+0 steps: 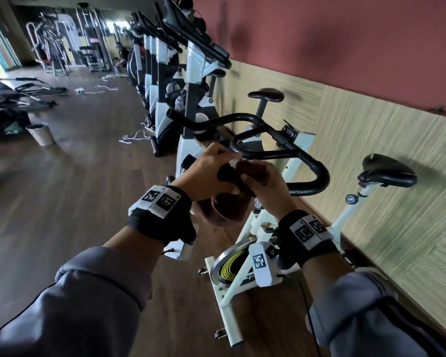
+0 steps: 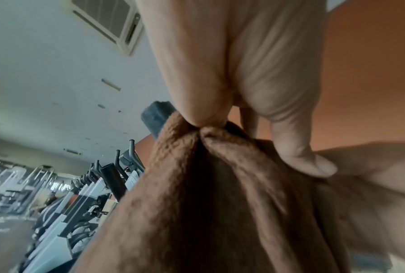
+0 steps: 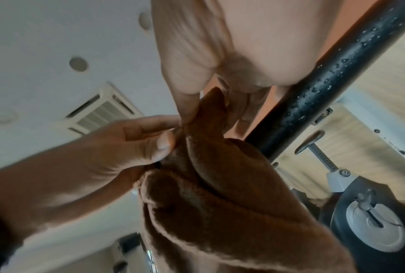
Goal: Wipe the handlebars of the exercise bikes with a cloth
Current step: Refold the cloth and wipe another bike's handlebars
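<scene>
A brown cloth (image 1: 229,207) hangs bunched under the near end of the black handlebar (image 1: 312,176) of a white spin bike (image 1: 245,269). My left hand (image 1: 209,173) pinches a fold of the cloth (image 2: 208,194) between thumb and fingers. My right hand (image 1: 263,186) pinches the same cloth (image 3: 220,184) from the other side, just beside the bar. Water droplets dot the handlebar (image 3: 325,92) in the right wrist view. The bar's far loop stays bare.
A row of white upright exercise bikes (image 1: 191,73) runs along the wall to the left of this one. Two black saddles (image 1: 386,171) stand near the wood-panelled wall. A bucket (image 1: 40,134) and loose cords lie on the wooden floor at left.
</scene>
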